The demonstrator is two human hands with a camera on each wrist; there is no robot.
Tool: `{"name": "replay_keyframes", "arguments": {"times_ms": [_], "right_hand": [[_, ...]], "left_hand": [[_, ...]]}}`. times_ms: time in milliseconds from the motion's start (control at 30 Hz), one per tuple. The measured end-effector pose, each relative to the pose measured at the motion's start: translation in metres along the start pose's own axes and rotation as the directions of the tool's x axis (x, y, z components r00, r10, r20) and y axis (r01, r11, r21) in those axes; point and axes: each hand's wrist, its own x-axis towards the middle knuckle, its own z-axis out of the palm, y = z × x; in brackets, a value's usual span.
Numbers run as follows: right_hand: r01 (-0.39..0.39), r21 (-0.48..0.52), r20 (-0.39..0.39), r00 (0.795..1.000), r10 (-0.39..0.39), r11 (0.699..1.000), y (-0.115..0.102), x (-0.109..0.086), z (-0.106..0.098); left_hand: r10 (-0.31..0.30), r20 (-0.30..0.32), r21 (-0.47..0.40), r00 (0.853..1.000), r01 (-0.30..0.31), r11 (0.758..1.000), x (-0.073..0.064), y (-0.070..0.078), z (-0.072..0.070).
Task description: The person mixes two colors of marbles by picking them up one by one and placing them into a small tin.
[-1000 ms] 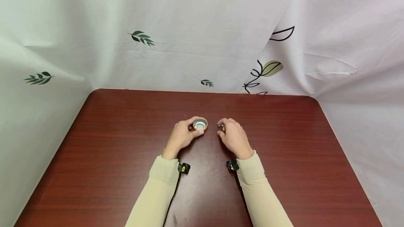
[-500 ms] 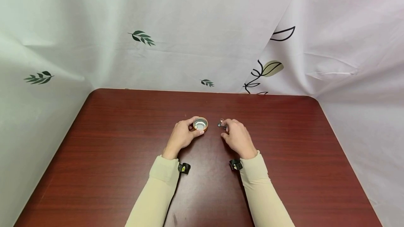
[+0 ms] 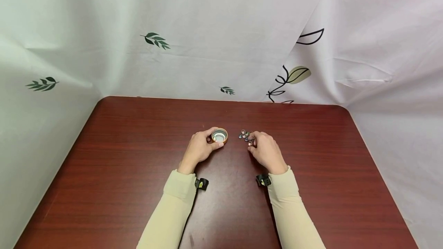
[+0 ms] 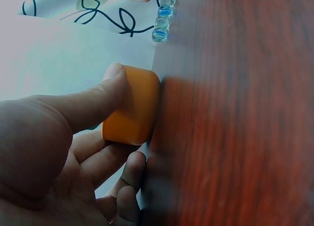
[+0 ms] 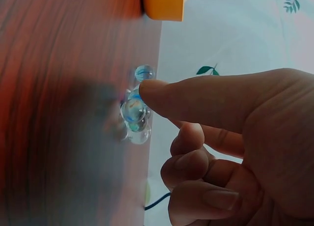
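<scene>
My left hand (image 3: pixel 200 148) grips a small round orange tin (image 3: pixel 223 142), thumb on one side and fingers on the other. Its top faces up, showing a silvery inside, and its base is at the tabletop. To the right, several clear glass marbles (image 3: pixel 243 136) lie in a loose cluster, some with coloured swirls. My right hand (image 3: pixel 265 150) is at the cluster's right side, partly covering it. In the right wrist view its thumb (image 5: pixel 186 96) stretches to the marbles (image 5: pixel 133 110), overlapping them, while the other fingers curl loosely below.
The reddish-brown wooden table (image 3: pixel 138 145) has rounded far corners. White cloth (image 3: pixel 194 49) with leaf prints hangs behind it and along both sides. A black strap-mounted device (image 3: pixel 202 184) sits at the left cuff, and a similar device (image 3: pixel 263 180) at the right.
My right hand has slid to the right, and more marbles show on the table where it was. My left hand and the tin have stayed in place.
</scene>
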Motion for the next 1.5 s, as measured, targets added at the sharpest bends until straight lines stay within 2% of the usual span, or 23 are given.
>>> {"name": "replay_keyframes", "arguments": {"times_ms": [333, 700, 1500], "right_hand": [[-0.005, -0.010, -0.012, 1.000, 0.005, 1.000, 0.005, 0.002, 0.002], [-0.009, -0.016, -0.026, 1.000, 0.008, 1.000, 0.007, 0.003, 0.003], [-0.019, -0.006, -0.013, 1.000, 0.019, 1.000, 0.011, 0.004, 0.007]], "left_hand": [[-0.012, 0.002, -0.012, 1.000, 0.012, 1.000, 0.000, 0.000, 0.000], [0.002, -0.001, -0.016, 1.000, -0.002, 1.000, 0.001, -0.001, 0.001], [-0.018, 0.007, -0.016, 1.000, 0.018, 1.000, 0.000, 0.000, 0.000]]}}
